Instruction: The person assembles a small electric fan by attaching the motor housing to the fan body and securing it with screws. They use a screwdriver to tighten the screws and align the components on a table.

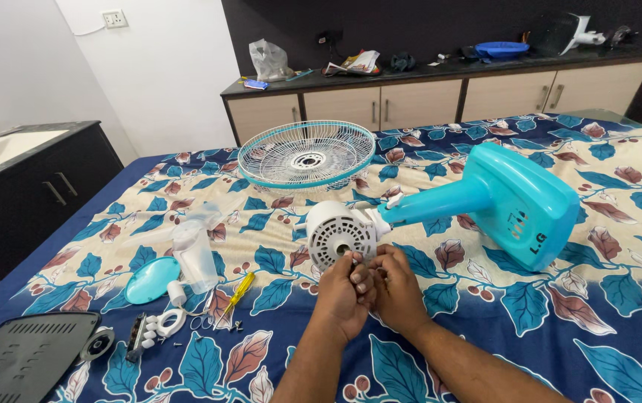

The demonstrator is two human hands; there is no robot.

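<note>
Left hand (345,287), right hand (393,287) pinched together on small part, perhaps screw, near white motor housing (338,233); turquoise fan base (519,201) laid sideways right for access.

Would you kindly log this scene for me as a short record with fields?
Setting: bed with floral bedsheet
Left hand: fingers pinching a small part, too small to tell, at the white motor housing
Right hand: fingers closed beside the left, touching it
Fan body: turquoise fan base lying on its side, joined to the motor housing
Behind: wire fan guard
Left of hands: yellow screwdriver, clear fan blade, turquoise oval cap
</note>
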